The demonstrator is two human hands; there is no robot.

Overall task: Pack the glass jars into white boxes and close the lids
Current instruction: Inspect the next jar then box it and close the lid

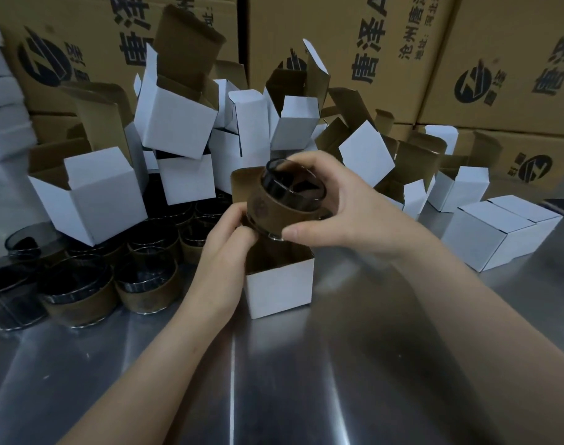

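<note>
I am holding the glass jar (280, 194) tilted in my right hand (344, 203) over the open white box (280, 290), left hand (232, 239) gripping its rim to steady it.

One wide-angle view from the person's head looks forward and down, close over the metal table (290, 380). The left hand (229, 242) and right hand (348, 207) sit mid-frame, and brown cartons (499, 59) fill the top.
</note>
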